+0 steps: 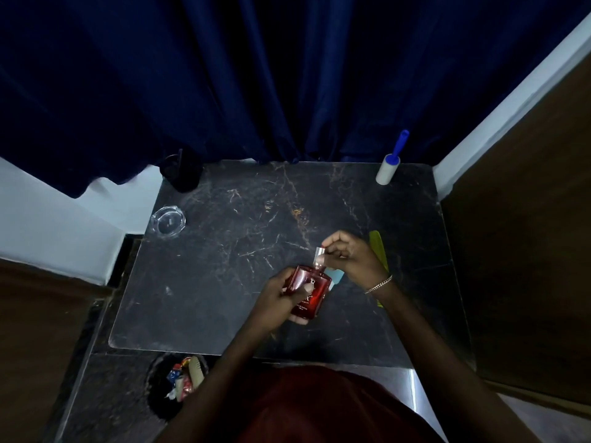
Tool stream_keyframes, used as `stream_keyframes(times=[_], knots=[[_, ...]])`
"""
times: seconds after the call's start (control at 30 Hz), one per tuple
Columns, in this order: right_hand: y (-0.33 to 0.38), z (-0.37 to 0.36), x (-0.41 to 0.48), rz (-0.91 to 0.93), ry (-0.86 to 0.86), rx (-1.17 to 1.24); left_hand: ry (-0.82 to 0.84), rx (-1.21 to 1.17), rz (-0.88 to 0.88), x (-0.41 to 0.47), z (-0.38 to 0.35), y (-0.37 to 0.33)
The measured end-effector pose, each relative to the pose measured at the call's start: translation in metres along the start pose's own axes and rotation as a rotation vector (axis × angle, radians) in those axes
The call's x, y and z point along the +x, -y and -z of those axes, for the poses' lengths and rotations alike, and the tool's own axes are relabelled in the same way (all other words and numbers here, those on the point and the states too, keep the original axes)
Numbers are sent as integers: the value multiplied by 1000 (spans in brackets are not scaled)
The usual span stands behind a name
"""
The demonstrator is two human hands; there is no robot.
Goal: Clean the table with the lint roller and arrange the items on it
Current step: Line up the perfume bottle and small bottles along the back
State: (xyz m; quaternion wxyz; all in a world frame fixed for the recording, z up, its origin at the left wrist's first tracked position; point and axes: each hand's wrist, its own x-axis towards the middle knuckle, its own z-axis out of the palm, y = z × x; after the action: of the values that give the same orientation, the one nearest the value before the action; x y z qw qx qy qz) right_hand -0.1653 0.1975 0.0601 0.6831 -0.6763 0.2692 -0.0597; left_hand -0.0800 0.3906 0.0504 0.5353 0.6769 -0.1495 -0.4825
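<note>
A red perfume bottle [315,287] is held above the black marble table [224,266], right of centre. My left hand [281,298] is wrapped around its body. My right hand [351,255] pinches the bottle's silver cap [319,252] at the neck. The lint roller [390,162], white with a blue handle, stands at the table's far right corner, away from both hands. A yellow-green comb [379,247] lies on the table, partly hidden under my right wrist. A small light-blue item [337,276] shows just behind the bottle.
A clear glass ashtray [168,219] sits near the table's left edge. A dark object [184,174] stands at the far left corner by the blue curtain [256,75]. A black bin [174,385] with wrappers is on the floor below the table's near edge. Walls close both sides.
</note>
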Motion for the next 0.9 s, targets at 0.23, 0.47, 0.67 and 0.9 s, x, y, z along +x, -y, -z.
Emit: stream_keyframes(times=[0.23,0.47,0.67,0.9], knots=[[0,-20,3,60,-60,-30,-28,-121,29,1,4,-9],[7,-41,10,95,-150,-39,-76,-179,24,6,16,-11],[9,-62,31,92,-180,-36,-133,-216,31,16,39,-11],[32,-87,80,84,-78,-91,-133,-201,6,45,92,-24]])
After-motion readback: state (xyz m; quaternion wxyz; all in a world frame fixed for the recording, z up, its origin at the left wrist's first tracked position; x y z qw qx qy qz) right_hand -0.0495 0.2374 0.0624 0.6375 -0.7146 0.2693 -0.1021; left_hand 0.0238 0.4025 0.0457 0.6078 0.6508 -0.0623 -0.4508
